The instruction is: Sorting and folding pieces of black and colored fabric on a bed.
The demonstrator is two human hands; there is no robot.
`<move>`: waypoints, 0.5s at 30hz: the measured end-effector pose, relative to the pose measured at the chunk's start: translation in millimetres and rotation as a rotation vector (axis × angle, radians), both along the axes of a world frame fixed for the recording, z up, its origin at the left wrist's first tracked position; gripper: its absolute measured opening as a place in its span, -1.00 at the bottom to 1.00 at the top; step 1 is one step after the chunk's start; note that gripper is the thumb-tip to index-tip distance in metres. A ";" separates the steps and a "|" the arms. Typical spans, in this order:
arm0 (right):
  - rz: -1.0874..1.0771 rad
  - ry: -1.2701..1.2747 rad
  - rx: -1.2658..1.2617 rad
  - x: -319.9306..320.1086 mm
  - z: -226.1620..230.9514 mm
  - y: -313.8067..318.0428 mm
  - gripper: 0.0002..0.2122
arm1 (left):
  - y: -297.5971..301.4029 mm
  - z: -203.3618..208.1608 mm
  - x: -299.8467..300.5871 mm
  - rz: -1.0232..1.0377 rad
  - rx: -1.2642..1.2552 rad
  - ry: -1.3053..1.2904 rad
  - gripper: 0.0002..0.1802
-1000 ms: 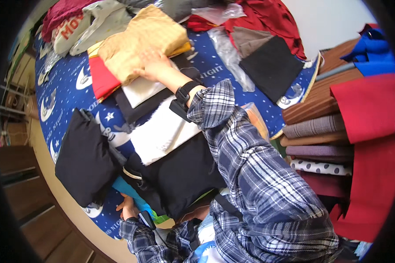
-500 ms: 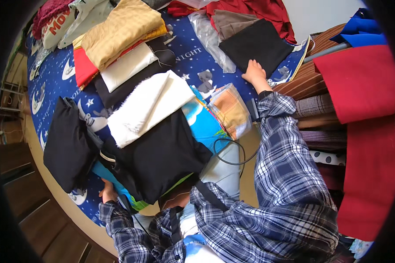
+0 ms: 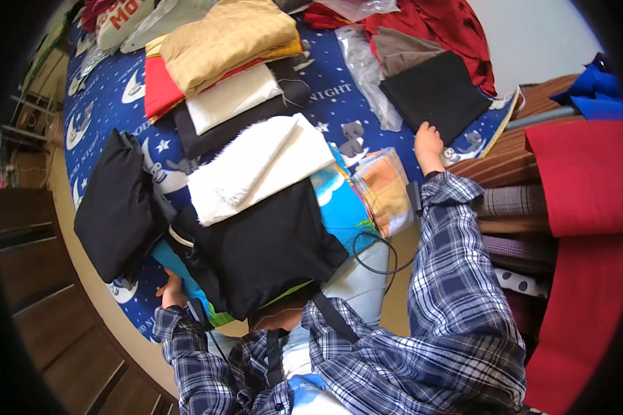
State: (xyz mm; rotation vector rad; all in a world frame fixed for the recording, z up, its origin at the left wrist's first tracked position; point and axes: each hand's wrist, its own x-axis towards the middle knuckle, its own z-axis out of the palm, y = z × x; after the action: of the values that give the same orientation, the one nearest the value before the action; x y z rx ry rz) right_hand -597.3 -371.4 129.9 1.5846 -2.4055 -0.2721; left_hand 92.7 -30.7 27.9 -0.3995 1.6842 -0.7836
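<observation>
Right hand (image 3: 428, 143) grip rests open on flat black cloth (image 3: 436, 96); left hand (image 3: 172, 291) unclear

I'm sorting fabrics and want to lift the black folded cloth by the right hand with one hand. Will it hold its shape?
Probably not: the black folded cloth lies flat and thin, so it should droop. It looks light. The right hand touches only its near edge, so the folds may open.

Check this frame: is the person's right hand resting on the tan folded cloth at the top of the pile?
No, the right hand touches the edge of the black folded cloth at the right, well away from the tan folded cloth.
</observation>
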 end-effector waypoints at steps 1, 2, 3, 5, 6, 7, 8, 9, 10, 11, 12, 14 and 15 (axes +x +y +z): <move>-0.014 0.002 0.015 -4.2 1.4 2.2 -0.79 | -37.8 43.1 -41.8 0.193 0.213 -0.088 -0.75; -0.022 -0.007 0.029 -3.5 4.4 2.6 -0.79 | -77.3 95.1 -83.1 0.392 0.427 -0.185 -0.74; -0.022 -0.071 0.079 9.1 11.7 -0.9 -0.78 | -79.9 113.2 -79.2 0.343 0.478 -0.137 -0.72; -0.012 -0.170 0.062 14.8 27.6 -4.0 -0.77 | -73.5 114.4 -74.8 0.371 0.424 -0.092 -0.71; -0.012 -0.182 0.046 12.1 37.0 -4.4 -0.77 | -72.1 109.8 -74.6 0.369 0.363 -0.039 -0.70; 0.004 -0.194 -0.002 15.1 47.7 -4.4 -0.77 | -67.7 106.4 -71.7 0.381 0.368 -0.034 -0.70; -0.034 -0.211 -0.019 18.0 58.9 -4.9 -0.76 | -63.0 102.7 -67.8 0.352 0.337 -0.041 -0.69; -0.018 -0.212 -0.048 14.4 67.2 -6.1 -0.76 | -61.8 100.9 -66.4 0.317 0.304 -0.046 -0.68; -0.001 -0.214 -0.078 11.0 75.5 -6.8 -0.76 | -60.5 99.0 -66.0 0.280 0.270 -0.051 -0.67; 0.002 -0.207 -0.079 9.2 82.1 -5.8 -0.76 | -60.4 96.5 -66.2 0.282 0.269 -0.043 -0.67; 0.037 -0.221 -0.128 9.9 91.0 -5.1 -0.75 | -66.9 95.2 -67.5 0.312 0.325 -0.072 -0.66; 0.071 -0.230 -0.189 13.6 107.4 -5.1 -0.75 | -77.0 94.5 -70.1 0.370 0.432 -0.132 -0.64; 0.106 -0.229 -0.219 15.6 118.1 -4.5 -0.74 | -75.0 80.6 -64.7 0.360 0.421 -0.119 -0.64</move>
State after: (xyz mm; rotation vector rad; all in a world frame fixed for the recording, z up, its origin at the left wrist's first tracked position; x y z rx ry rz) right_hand -581.7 -375.9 248.0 1.7120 -2.4023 0.1971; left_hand 28.0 -105.7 108.5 -0.3382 1.5561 -0.1766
